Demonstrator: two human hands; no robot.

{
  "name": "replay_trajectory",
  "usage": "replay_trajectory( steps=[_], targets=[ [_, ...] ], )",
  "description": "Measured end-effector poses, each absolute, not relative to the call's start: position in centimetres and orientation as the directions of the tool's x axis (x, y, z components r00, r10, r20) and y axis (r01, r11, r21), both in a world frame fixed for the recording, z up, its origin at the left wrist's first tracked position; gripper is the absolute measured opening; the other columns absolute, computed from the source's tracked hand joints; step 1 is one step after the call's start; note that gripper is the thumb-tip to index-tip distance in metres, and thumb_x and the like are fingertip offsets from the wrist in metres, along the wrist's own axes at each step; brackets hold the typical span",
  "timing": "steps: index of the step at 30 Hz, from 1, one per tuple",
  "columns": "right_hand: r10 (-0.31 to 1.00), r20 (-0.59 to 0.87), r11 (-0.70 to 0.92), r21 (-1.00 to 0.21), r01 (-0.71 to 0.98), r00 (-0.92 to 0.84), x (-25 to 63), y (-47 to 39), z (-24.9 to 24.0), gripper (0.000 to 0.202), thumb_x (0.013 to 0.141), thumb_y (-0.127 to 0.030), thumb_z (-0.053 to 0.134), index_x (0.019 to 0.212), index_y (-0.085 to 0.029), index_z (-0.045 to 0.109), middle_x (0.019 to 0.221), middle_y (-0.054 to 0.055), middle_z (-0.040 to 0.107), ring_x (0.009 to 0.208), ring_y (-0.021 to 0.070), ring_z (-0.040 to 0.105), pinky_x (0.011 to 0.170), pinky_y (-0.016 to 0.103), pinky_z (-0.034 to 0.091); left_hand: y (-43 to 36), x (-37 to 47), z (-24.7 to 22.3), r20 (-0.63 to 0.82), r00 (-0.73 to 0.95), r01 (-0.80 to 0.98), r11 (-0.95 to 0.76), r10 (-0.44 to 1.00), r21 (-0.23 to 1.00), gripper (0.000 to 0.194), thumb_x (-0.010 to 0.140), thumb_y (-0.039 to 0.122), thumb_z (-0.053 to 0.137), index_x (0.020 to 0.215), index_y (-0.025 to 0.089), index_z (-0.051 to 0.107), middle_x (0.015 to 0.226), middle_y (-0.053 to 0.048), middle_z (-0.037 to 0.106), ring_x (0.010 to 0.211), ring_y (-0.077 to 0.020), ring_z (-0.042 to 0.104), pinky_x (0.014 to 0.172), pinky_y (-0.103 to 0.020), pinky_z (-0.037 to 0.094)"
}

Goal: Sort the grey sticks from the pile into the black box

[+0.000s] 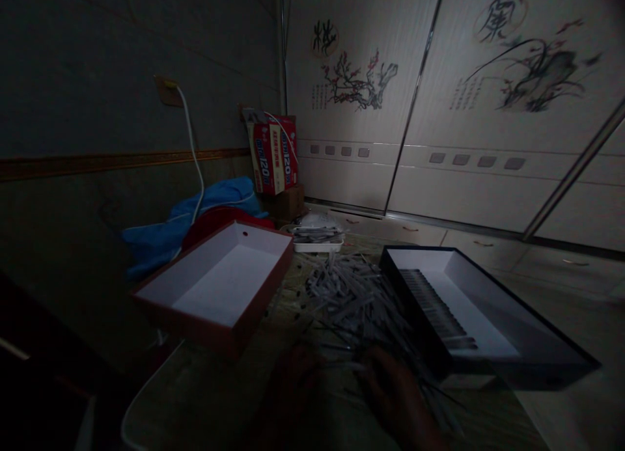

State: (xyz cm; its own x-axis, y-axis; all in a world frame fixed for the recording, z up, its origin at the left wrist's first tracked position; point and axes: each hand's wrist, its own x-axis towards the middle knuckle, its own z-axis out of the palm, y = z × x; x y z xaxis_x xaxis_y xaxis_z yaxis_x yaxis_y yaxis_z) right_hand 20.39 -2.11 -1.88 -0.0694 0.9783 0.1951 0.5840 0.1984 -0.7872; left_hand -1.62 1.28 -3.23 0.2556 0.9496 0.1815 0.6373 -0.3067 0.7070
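A: Where to find the hands?

B: Bottom centre of the frame, deep in shadow: left hand (295,369) and right hand (388,379), a little apart, low over the surface (209,392).

A: And the fingers?

B: On the right hand, bent, close by one end of a slim pale stick (342,365). On the left hand, just a dim shape near the other end. Cannot tell whether wide, narrow or closed on the stick; too dark there to judge fairly.

A: The stick itself?

B: Crosswise in the gap between the hands, at the lower centre.

A: Just above?

B: A loose heap of translucent sticks (351,295), tangled at the centre, trailing towards the lower right. Small dark pieces (303,306) along its left side. Beyond the heap, a white tray (317,247) with more sticks.

A: On either side?

B: To the right, a black box (527,373), pale inside, with a neat row of dark-ended sticks (432,308) along its left wall. To the left, a red-brown box (219,285), also pale inside; behind it, blue cloth (219,197).

A: Farther back?

B: Upper centre, a red printed carton (273,155). Upper right, pale sliding doors (351,125) with painted plants and characters.
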Motion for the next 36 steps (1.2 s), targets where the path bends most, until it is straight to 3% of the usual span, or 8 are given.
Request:
replay_trajectory(
  steps=[8,22,30,36],
  targets=[
    [0.987,0.155,0.150,-0.863,0.482,-0.029,20.8,-2.1,-2.4,0.028,0.080,-0.044,0.051,0.077,-0.017,0.057,0.069,0.000,0.057,0.065,0.0136,0.051,0.058,0.020,0.038,1.2,-1.6,-2.9,0.182,0.291,0.626,-0.331,0.939,0.706,0.023,0.077,0.026,0.054,0.094,0.026,0.070,0.105,-0.009,0.066,0.101,-0.0247,0.056,0.092,-0.042,0.042],
    [0.992,0.126,0.118,-0.901,0.417,-0.010,21.1,-2.1,-2.4,0.023,0.078,-0.039,0.055,0.082,-0.016,0.059,0.070,0.000,0.056,0.067,0.0135,0.051,0.058,0.020,0.040,1.1,-1.6,-2.5,0.206,0.314,0.613,-0.364,0.927,0.702,0.022,0.076,0.025,0.055,0.091,0.027,0.071,0.103,-0.007,0.067,0.098,-0.0242,0.058,0.090,-0.039,0.044],
    [0.984,0.158,0.180,-0.867,0.464,-0.085,20.1,-2.2,-2.2,0.022,0.081,-0.037,0.051,0.080,-0.016,0.059,0.071,0.000,0.057,0.066,0.0138,0.053,0.059,0.021,0.040,1.0,-1.4,-2.3,0.173,0.367,0.662,-0.387,0.914,0.641,0.020,0.081,0.026,0.053,0.094,0.023,0.067,0.107,-0.008,0.064,0.103,-0.0243,0.055,0.092,-0.042,0.042],
    [0.964,0.203,0.265,-0.749,0.607,-0.170,20.2,-2.6,-0.7,0.022,0.083,-0.028,0.050,0.101,-0.020,0.060,0.088,0.004,0.065,0.080,0.0172,0.060,0.071,0.025,0.046,0.6,-1.1,-0.5,0.212,0.406,0.630,-0.441,0.889,0.640,0.029,0.085,0.031,0.050,0.111,0.019,0.053,0.116,-0.008,0.055,0.095,-0.0191,0.057,0.080,-0.041,0.049]
  ],
)
